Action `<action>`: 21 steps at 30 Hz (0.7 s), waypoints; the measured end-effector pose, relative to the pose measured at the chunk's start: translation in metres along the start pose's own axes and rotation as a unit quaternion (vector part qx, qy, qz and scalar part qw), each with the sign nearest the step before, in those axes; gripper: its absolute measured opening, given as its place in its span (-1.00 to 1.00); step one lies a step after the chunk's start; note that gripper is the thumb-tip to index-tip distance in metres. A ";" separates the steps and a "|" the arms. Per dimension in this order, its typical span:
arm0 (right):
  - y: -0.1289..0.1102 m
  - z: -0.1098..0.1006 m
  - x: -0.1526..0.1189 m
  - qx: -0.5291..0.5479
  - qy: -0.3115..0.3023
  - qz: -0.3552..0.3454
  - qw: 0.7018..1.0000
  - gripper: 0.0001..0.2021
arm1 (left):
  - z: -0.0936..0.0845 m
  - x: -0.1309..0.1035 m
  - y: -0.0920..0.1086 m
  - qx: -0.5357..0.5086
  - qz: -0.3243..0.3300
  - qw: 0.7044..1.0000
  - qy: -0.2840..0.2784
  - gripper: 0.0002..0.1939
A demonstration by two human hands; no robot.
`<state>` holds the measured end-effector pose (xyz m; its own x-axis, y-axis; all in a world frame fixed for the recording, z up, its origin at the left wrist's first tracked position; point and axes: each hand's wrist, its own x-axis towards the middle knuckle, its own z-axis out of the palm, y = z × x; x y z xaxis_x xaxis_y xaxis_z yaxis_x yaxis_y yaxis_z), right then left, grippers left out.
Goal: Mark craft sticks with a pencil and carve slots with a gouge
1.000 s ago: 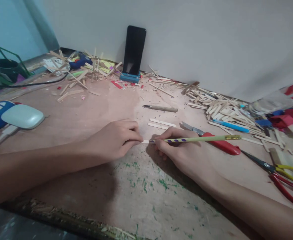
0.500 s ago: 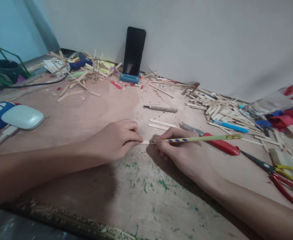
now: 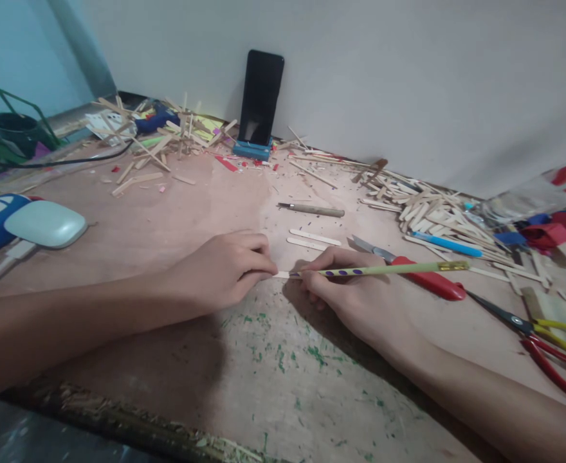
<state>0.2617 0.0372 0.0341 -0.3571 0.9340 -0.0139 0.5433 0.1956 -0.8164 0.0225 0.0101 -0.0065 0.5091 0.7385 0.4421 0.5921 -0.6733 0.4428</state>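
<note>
My left hand pinches one end of a pale popsicle stick low over the wooden table. A light green pencil with purple dots is gripped in my right hand, its tip on the stick between my two hands. My right fingers cover part of the stick, so its far end is hidden. Just beyond my hands lie two more popsicle sticks, side by side. Behind them rests a carving tool with a wooden handle. A red-handled knife lies partly behind my right hand.
Scissors with red and yellow handles lie at the right. A heap of popsicle sticks and a blue pen are behind them. A phone stands in a blue holder by the wall. A white mouse-shaped device sits at the left.
Both hands keep their grip and place, with the pencil tip still on the stick. The view has shifted very slightly.
</note>
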 end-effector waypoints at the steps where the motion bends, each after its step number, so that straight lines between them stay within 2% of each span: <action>1: 0.000 0.000 0.000 0.000 0.000 -0.002 1.000 -0.86 | 0.000 0.000 0.000 0.000 0.002 1.000 0.001 -0.80; 11: 0.004 0.001 0.001 0.006 -0.001 -0.015 1.000 -0.88 | 0.001 0.000 0.000 0.029 0.024 0.999 0.006 -0.74; 21: 0.006 0.000 0.002 -0.005 -0.006 -0.008 1.000 -0.89 | -0.002 -0.002 0.012 0.100 0.067 0.992 -0.023 -0.74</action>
<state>0.2641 0.0397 0.0292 -0.3753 0.9269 -0.0083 0.5456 0.2136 -0.8104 0.0276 0.0008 -0.0009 0.6173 0.6467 0.4480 0.6267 -0.7484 0.2169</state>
